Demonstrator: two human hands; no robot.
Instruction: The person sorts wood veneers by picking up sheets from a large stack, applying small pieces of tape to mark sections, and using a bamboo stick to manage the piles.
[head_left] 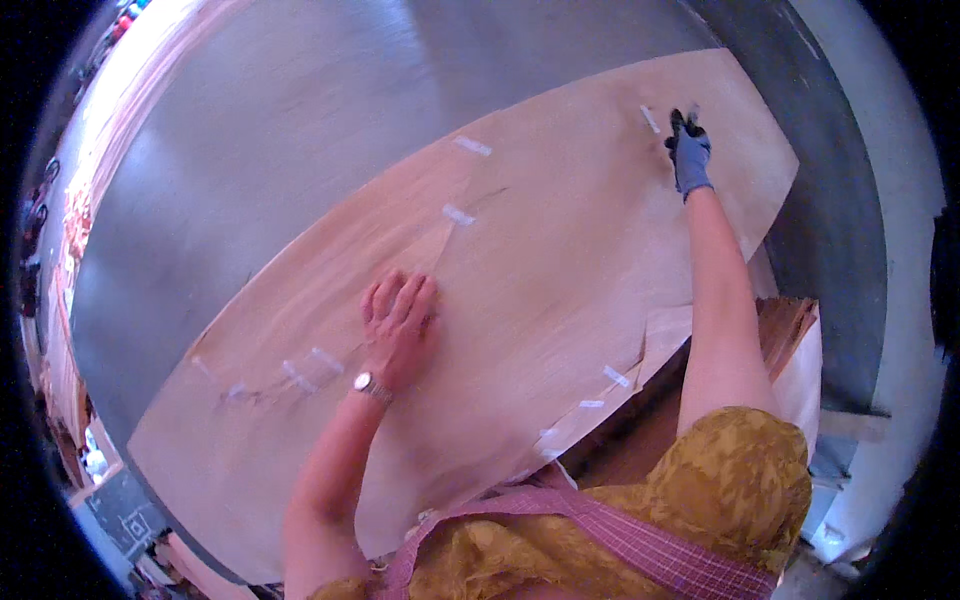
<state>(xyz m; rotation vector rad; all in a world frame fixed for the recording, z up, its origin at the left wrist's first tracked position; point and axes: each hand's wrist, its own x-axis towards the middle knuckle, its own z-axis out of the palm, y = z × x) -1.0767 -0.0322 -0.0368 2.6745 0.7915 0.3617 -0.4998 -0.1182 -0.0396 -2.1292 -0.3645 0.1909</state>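
Observation:
A wide, thin pinkish-tan sheet that looks like wood veneer [560, 230] lies in front of me, with small cracks and seams in it. Short whitish tape strips [472, 146] cross several of these splits. My left hand [400, 318], bare with a wristwatch, rests palm down near the middle seam, its fingers laid on the sheet. Far to the right, my right hand [690, 155] wears a grey glove with black fingers. Those fingers are drawn together, with a small pale piece showing at their tips that I cannot make out. Beside them is another pale strip [649, 119] on the sheet.
Under the veneer is a large grey tabletop [330, 110]. Stacked brown sheets [640, 430] lie under the near edge, close to my body. Bright pinkish material [125, 110] runs along the far left. Assorted items crowd the lower left corner.

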